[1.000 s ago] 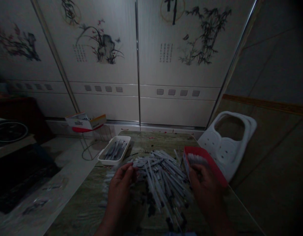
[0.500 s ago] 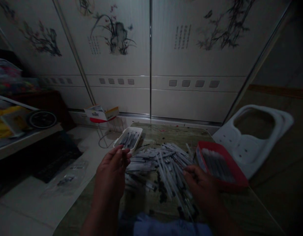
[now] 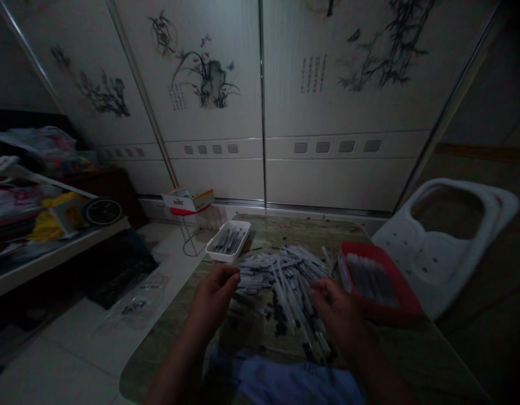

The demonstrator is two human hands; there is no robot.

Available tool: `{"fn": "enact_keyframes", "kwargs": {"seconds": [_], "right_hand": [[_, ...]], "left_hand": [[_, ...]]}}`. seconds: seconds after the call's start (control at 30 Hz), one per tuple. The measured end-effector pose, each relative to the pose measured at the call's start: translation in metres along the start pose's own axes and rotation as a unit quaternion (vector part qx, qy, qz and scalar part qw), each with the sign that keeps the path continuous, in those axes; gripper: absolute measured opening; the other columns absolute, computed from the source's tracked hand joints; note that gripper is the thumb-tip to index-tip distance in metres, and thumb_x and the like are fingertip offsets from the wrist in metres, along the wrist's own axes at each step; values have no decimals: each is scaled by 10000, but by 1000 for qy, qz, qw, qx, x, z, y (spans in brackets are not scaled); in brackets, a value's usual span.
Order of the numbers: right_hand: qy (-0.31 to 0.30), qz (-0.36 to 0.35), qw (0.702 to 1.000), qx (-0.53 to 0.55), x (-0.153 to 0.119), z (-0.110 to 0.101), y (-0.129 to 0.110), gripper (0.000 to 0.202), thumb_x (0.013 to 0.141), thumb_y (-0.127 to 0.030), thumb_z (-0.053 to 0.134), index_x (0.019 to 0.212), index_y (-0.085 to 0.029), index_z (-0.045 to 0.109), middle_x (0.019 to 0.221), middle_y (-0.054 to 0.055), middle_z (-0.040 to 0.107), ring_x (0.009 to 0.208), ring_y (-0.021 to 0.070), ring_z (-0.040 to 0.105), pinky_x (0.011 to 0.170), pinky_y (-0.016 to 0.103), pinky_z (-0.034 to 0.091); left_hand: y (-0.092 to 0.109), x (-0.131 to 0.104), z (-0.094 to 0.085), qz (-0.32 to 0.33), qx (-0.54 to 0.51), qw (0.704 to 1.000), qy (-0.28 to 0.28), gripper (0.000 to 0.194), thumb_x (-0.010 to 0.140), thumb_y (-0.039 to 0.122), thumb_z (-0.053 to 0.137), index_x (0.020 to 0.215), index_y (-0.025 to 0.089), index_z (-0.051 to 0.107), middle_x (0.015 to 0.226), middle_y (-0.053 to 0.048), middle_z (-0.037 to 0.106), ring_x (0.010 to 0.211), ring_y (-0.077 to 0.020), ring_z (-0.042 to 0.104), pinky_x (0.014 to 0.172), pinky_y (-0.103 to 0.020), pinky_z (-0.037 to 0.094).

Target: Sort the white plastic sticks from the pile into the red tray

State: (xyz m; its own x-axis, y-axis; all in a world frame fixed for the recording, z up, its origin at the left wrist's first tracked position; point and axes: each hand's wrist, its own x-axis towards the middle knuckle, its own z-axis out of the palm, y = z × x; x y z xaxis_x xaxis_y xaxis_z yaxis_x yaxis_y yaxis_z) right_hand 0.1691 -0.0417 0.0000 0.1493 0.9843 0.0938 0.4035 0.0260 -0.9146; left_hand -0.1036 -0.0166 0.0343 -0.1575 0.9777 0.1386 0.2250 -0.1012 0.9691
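My left hand [image 3: 215, 292] hovers over the left side of the pile, thumb and fingers pinched together. Whatever it may hold is too dark to make out. My right hand [image 3: 334, 301] is at the pile's right side with fingers curled in; any small thing in them is hidden. Between both hands lies a loose pile of translucent pens [image 3: 291, 281], some with dark ends. Small black pen caps [image 3: 279, 320] lie scattered in front of it. Beyond my left hand, a white tray [image 3: 213, 256] holds more pens. A red basket [image 3: 406, 284] right of my right hand contains a row of clear pen barrels.
The wooden-patterned table [image 3: 158, 349] bears all this. Blue cloth [image 3: 285, 382] lies at its near edge. A white chair [image 3: 412, 247] stands at right. Behind the tray, a printed carton [image 3: 188, 201] rests on a red stool [image 3: 186, 212]. Sliding doors [image 3: 327, 185] stand behind the table.
My left hand has come away from the white tray, towards me and the pile. My right hand stays at the pile's right side. The view has shifted slightly left.
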Motion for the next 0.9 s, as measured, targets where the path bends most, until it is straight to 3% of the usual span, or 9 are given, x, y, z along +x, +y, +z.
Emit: {"fn": "enact_keyframes", "kwargs": {"seconds": [0.23, 0.4, 0.5, 0.6, 0.73, 0.9], "right_hand": [[20, -4, 998, 53, 1, 2, 4, 295, 861, -445, 555, 948, -193, 680, 844, 34, 724, 800, 219, 654, 676, 287, 438], [14, -9, 997, 69, 0, 1, 3, 253, 854, -402, 544, 906, -195, 680, 778, 18, 691, 729, 210, 624, 629, 283, 404], [16, -7, 997, 77, -1, 1, 3, 237, 850, -391, 538, 874, -202, 678, 684, -4, 637, 654, 201, 588, 583, 280, 374], [22, -7, 996, 90, -1, 1, 4, 243, 857, -402, 529, 874, -206, 673, 721, 6, 653, 682, 207, 594, 600, 285, 386], [28, -1, 994, 104, 0, 0, 5, 263, 868, -433, 530, 836, -209, 663, 716, 7, 651, 683, 210, 591, 601, 289, 386], [50, 1, 990, 130, 3, -1, 8, 313, 871, -480, 532, 752, -208, 631, 607, -23, 569, 596, 182, 526, 561, 276, 363]], "left_hand": [[-30, -23, 21, 99, 218, 969, -63, 158, 815, 284, 628, 875, 231, 764, 921, -91, 710, 876, -254, 643, 813, -352, 456], [-40, -41, 33, 85, 314, 942, -82, 223, 852, 257, 555, 976, 225, 739, 985, -88, 676, 947, -259, 628, 839, -357, 451], [-48, -46, 33, 97, 368, 923, -63, 244, 887, 269, 518, 1018, 221, 720, 1039, -89, 673, 1021, -265, 614, 887, -376, 445], [-54, -48, 32, 102, 385, 917, -24, 267, 916, 299, 500, 1069, 220, 704, 1100, -91, 672, 1067, -265, 608, 928, -387, 440], [-50, -49, 39, 105, 396, 912, -10, 266, 933, 319, 491, 1045, 213, 708, 1069, -94, 681, 1044, -261, 612, 919, -380, 443], [-29, -45, 69, 110, 414, 904, -14, 251, 932, 293, 482, 977, 206, 713, 995, -91, 686, 983, -247, 610, 860, -349, 428]]}}
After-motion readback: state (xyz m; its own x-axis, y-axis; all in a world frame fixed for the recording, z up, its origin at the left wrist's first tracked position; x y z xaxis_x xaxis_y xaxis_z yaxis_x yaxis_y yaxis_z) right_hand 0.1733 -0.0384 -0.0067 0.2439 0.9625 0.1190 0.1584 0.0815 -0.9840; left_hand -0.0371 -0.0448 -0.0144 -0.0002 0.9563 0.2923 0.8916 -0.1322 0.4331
